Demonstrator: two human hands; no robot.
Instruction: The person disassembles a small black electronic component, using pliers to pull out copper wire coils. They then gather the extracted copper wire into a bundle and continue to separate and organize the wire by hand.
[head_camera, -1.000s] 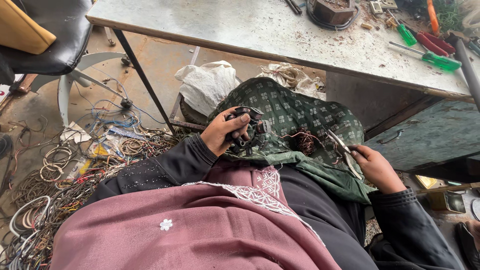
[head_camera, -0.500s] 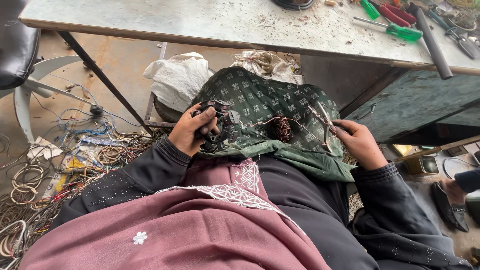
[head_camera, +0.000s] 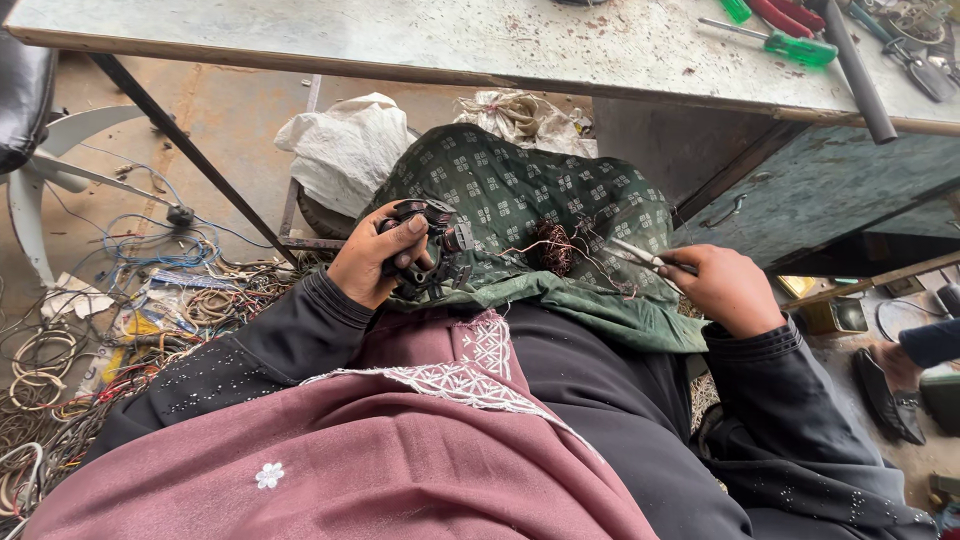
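The grey, scuffed metal workbench top (head_camera: 420, 40) spans the far side of the scene. Below it, in the person's lap, lies one green patterned cloth (head_camera: 500, 190), draped over the knees and serving as the work surface. One white crumpled sack (head_camera: 345, 150) sits on the floor just beyond the cloth, to the left. A loose heap of scrap wire coils and cable offcuts (head_camera: 120, 330) covers the floor at the far left; the coils are too tangled to count.

The left hand (head_camera: 375, 260) is closed around one small dark motor stator with metal laminations (head_camera: 430, 250), held at the left edge of the cloth, thumb pressed on top. The right hand (head_camera: 730, 290) is clamped on one pair of slim metal pliers (head_camera: 640, 255), whose tips point left toward one tangle of reddish copper winding wire (head_camera: 552, 245) lying on the cloth between the two hands. The hands are well apart.

Judged progress: a clump of copper is already out and resting on the cloth. Whether winding remains in the stator cannot be told, as the fingers cover most of it. The work appears to be in mid-course rather than at its start.

On the workbench at the far right lie one green-handled screwdriver (head_camera: 790, 45) and one dark metal rod (head_camera: 860, 75), both untouched.
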